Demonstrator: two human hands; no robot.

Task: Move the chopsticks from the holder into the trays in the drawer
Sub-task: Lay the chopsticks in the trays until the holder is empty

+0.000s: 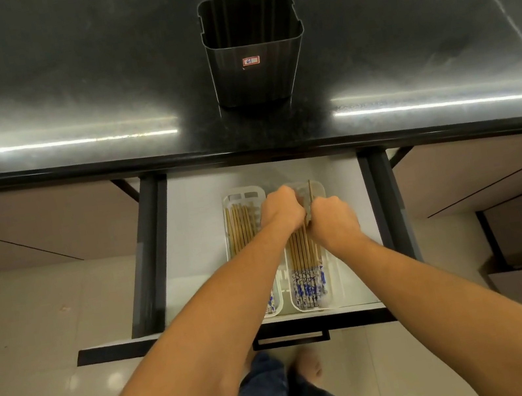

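Note:
A dark square holder (255, 57) with a small red-edged label stands on the black counter; I see no chopsticks in it. Below, the open drawer (198, 243) holds two white trays side by side. The left tray (242, 195) carries several wooden chopsticks (240, 229). The right tray (331, 276) carries several more chopsticks (304, 259) with blue-and-white patterned ends. My left hand (280, 208) and my right hand (333, 216) sit close together over the right tray, both closed around the chopsticks there. One chopstick tip pokes up between the hands.
The glossy black counter (65, 109) overhangs the drawer's back. Dark drawer rails (154, 250) run down both sides. The drawer front with its handle (290, 338) faces me. My legs and a bare foot (310, 366) are on the tiled floor below.

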